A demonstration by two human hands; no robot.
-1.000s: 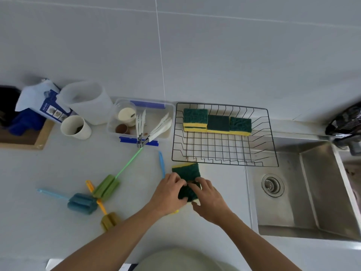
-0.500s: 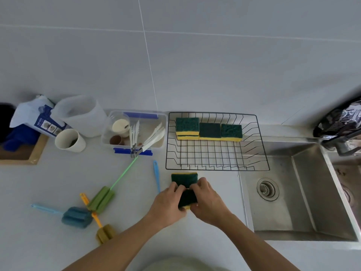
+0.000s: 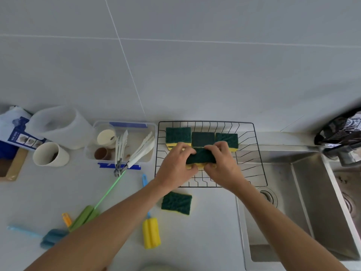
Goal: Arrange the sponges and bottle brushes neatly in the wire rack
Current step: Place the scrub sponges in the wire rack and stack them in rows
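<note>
- Left hand point(image 3: 176, 165) and right hand point(image 3: 221, 163): each grips one end of the held sponge point(image 3: 201, 156), fingers curled over its green top and thumbs under its yellow edge, above the middle of the wire rack point(image 3: 256, 153).
- Held sponge: green side up, long axis left to right, just in front of the row at the back of the rack; whether it touches the wires cannot be told.
- Back row: left sponge point(image 3: 178, 134), middle sponge point(image 3: 203, 139) and right sponge point(image 3: 227, 138) lie side by side, green faces up, along the far wall of the rack; the left one stands higher than the others.
- Loose sponge point(image 3: 176, 202): flat on the surface point(image 3: 205, 241), green side up, just in front of the rack's near edge.
- Bottle brushes on the surface: yellow brush point(image 3: 150, 232) near the loose sponge, its blue handle passing under the left forearm; green brush point(image 3: 86, 216), orange brush point(image 3: 66, 219) and blue brush point(image 3: 51, 236) lie together farther left.
- Sink point(image 3: 304, 202): directly right of the rack.
- Clear container point(image 3: 121, 141): left of the rack, holding white tongs.
</note>
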